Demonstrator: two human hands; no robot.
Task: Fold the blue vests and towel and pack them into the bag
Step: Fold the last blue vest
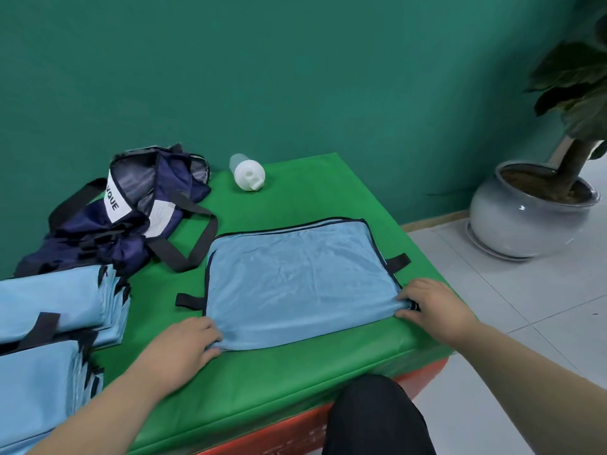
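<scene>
Green padded table (295, 372) fills the frame centre; left hand (184, 346) and right hand (433, 307) pinch the lower corners of the folded light-blue mesh vest (295, 280).

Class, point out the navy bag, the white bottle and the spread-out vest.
navy bag (179, 182), head view, dark fabric.
white bottle (245, 174), head view, its cap.
vest (295, 274), head view, middle of mesh.

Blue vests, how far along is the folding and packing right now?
Done: two stacks of folded vests sit at the left of the green table. In hand: one vest lies flat, with the left hand and right hand gripping its near corners. Left: folding this vest, then packing everything into the navy bag, which lies open at the back left.
</scene>
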